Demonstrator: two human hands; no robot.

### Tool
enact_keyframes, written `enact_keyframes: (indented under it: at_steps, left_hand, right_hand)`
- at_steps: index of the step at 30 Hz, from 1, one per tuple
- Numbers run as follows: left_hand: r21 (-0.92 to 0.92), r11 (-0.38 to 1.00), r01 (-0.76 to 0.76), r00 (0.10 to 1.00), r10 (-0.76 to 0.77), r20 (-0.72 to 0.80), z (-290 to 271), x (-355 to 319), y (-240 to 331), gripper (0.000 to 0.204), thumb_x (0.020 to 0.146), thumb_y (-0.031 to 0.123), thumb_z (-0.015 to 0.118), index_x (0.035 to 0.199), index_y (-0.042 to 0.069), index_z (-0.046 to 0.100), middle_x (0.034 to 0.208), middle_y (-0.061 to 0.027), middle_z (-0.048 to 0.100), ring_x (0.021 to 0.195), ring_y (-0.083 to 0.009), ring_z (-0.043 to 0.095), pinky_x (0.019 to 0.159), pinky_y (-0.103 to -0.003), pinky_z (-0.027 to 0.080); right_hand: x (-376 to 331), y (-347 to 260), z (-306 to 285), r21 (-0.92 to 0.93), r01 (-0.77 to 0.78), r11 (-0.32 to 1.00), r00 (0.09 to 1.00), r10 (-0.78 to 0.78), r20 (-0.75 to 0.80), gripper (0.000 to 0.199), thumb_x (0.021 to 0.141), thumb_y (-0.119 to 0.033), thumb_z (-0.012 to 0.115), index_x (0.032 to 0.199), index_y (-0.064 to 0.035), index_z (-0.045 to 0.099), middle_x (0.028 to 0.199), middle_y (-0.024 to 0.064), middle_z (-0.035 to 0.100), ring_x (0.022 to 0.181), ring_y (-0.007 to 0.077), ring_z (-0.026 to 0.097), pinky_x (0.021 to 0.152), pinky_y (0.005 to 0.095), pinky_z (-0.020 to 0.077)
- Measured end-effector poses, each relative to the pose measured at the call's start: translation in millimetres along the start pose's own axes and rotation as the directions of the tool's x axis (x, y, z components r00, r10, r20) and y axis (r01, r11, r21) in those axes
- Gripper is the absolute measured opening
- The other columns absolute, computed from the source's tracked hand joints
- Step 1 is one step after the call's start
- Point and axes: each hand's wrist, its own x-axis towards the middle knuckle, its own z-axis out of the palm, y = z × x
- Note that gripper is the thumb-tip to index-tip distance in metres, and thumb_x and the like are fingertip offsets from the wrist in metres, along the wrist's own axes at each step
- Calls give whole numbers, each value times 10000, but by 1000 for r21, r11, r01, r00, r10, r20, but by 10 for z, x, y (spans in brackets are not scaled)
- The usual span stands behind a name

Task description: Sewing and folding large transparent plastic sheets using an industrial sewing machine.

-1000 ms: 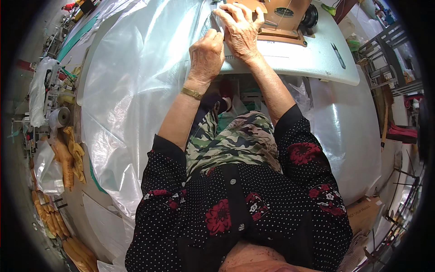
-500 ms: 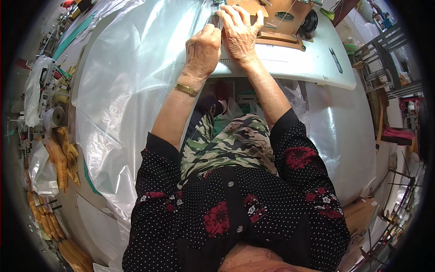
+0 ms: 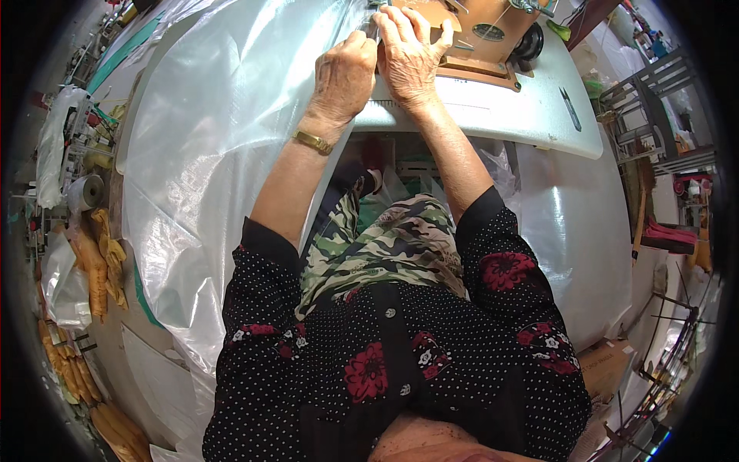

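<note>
A brown sewing machine (image 3: 488, 55) with a black handwheel stands at the far edge of the view, on a pale table (image 3: 508, 115). A large sheet of clear plastic (image 3: 215, 146) spreads over the table's left side and hangs toward me. My left hand (image 3: 344, 79) is closed, its fingers pinching the plastic close to the needle area. Beside it, my right hand (image 3: 409, 60) lies with fingers stretched and thumb apart, at the left end of the machine. What lies beneath its fingertips is hidden.
Dark thread snips (image 3: 570, 109) lie on the table's right part. A shelf on the left carries a roll (image 3: 86, 192) and yellowish gloves (image 3: 94, 277). A metal rack (image 3: 654, 115) stands at right, with a cardboard box (image 3: 608, 366) lower down.
Both hands keep nearly the same place and pose beside the machine. The whole view has shifted slightly.
</note>
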Motion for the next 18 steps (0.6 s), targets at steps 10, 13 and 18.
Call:
enact_keyframes:
  at_steps: [10, 13, 18]
  left_hand:
    - [4, 1000, -17, 1000, 17, -11, 24, 3, -42, 49, 816, 34, 599, 794, 15, 560, 785, -127, 549, 724, -304, 632, 639, -377, 519]
    - [-4, 1000, -21, 1000, 21, -11, 19, 19, -37, 52, 818, 37, 599, 796, 16, 559, 789, -128, 552, 728, -302, 633, 639, -377, 521]
    - [16, 1000, -12, 999, 12, 46, -31, 22, -17, 22, 785, -11, 577, 794, -8, 597, 824, -152, 600, 780, -295, 666, 686, -367, 551]
  right_hand:
    - [55, -75, -140, 55, -28, 998, 999, 26, 34, 397, 815, -180, 635, 1207, -158, 577, 1244, 14, 586, 1201, 205, 510, 1070, 607, 134]
    - [17, -24, -57, 17, -26, 1000, 1000, 26, 3, 420, 786, -220, 694, 1196, -200, 604, 1229, -36, 596, 1202, 191, 499, 1074, 616, 83]
    - [2, -16, -37, 7, -20, 1000, 1000, 20, 10, 429, 780, -206, 691, 1200, -197, 603, 1226, -35, 597, 1203, 190, 494, 1077, 612, 71]
